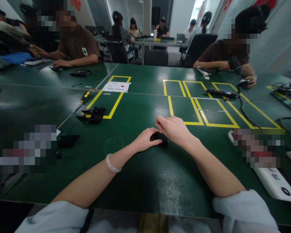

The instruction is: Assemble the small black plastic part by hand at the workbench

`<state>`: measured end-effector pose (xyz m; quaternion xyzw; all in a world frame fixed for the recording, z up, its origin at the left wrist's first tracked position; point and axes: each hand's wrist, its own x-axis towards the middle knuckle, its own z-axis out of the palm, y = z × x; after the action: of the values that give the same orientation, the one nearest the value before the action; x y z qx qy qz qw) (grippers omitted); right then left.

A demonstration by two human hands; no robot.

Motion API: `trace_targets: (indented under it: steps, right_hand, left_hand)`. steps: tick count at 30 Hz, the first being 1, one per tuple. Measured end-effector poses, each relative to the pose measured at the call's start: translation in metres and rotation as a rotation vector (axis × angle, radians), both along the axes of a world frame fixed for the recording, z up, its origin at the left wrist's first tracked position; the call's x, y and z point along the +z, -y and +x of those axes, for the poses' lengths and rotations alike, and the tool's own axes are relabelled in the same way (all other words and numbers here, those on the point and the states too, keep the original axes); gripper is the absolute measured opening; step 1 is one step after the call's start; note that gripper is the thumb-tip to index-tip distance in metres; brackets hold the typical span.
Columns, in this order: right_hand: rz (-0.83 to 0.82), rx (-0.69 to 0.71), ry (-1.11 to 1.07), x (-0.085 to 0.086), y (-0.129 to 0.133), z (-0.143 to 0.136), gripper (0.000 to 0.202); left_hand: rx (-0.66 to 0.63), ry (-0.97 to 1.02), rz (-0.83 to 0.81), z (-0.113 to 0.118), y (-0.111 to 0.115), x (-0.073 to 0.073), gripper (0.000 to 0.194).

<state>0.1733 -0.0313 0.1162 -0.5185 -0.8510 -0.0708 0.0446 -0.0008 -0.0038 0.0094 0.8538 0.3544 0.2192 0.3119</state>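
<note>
My left hand (147, 139) rests on the green table, its thumb and fingers closed around the side of a small black part (163, 138). Above that part, my right hand (176, 127) is bent down with its fingers curled in a pinch. A thin dark piece seems to show under the fingertips, too small to name. The part's far side is covered by my hands. Left of my hands lie several black plastic pieces (97, 115), a flat black piece (68, 140) and a yellow-and-black screwdriver (85, 96).
Yellow tape outlines (194, 123) mark the green table (135, 181). A paper label (116, 86) lies inside one. At the right are a white power strip (274, 184), a black cylindrical tool (221, 94) and cables (247, 113). Co-workers (79, 45) sit across the table.
</note>
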Motion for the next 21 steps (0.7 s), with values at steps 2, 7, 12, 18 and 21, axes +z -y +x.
trace_targets:
  steps: [2,7,12,18,21]
  right_hand:
    - [-0.007,0.018,-0.028,0.0005,0.0009,-0.0008,0.023]
    - [-0.019,0.04,-0.085,0.0015,0.0025,-0.0024,0.021]
    - [-0.03,0.039,-0.014,0.0044,0.0027,-0.0028,0.022]
    - [-0.028,0.048,-0.022,0.0027,0.0029,-0.0023,0.021]
    - [-0.018,0.048,-0.059,0.0019,0.0037,-0.0024,0.022]
  left_hand:
    - [0.006,-0.002,0.002,0.0,0.0,-0.0005,0.043]
    - [0.012,0.015,0.009,0.0,-0.0001,-0.0023,0.038]
    - [0.008,0.021,0.005,0.0007,0.0,-0.0024,0.041]
    - [0.011,0.031,-0.007,0.001,0.0,-0.0011,0.04]
    - [0.012,0.035,-0.01,0.0009,0.0003,-0.0008,0.039]
